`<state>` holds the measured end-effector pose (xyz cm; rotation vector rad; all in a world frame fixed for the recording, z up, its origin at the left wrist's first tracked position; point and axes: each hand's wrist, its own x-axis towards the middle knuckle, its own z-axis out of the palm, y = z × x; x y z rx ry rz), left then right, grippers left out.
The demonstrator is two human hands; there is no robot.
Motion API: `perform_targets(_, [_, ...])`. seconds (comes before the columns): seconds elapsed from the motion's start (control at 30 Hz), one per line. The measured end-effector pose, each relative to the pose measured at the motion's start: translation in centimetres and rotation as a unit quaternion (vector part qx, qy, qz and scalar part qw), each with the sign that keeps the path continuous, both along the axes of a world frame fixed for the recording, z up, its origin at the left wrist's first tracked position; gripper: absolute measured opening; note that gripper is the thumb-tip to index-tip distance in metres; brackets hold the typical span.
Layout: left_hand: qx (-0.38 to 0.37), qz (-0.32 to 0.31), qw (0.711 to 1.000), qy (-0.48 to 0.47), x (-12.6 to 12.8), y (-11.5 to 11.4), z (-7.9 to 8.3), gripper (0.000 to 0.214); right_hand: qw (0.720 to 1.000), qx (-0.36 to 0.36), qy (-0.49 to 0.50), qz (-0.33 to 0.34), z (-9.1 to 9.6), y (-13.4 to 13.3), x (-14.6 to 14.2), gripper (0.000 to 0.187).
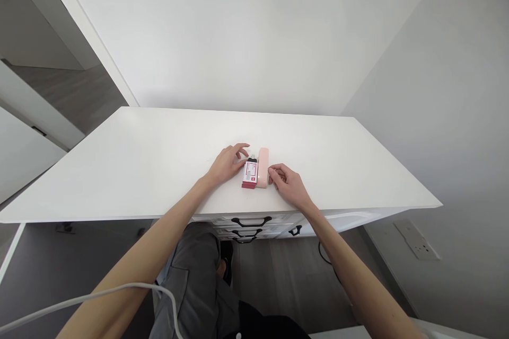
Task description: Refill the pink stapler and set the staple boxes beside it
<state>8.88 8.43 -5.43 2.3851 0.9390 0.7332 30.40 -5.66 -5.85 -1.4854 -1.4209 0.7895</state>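
Observation:
A small red-and-white box [250, 174] lies on the white tabletop [178, 159], close against the left side of a long pink case [263, 167]. Just behind the box shows a small black item [252, 159] with a pale tip; its kind is too small to tell. My left hand [227, 164] is at the left of these, open, its fingers apart and the thumb near the box's upper left corner. On the other side, my right hand [289, 185] has curled fingers, thumb and forefinger together beside the case's right edge. Whether anything is between those fingertips is hidden.
Drawers with black handles [251, 222] sit under the table's front edge. A white cable [115, 288] crosses my left forearm. White wall [246, 37] rises behind the table, and a socket plate [417, 241] is on the right wall. A doorway stands at the left.

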Motion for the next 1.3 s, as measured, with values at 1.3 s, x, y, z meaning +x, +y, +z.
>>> perform_targets(1.3, [0.081,0.244,0.952,0.164,-17.5,-1.8,1.2,0.054,0.956,-0.017,-0.286,-0.071,-2.3,7.9,-13.3,0.074])
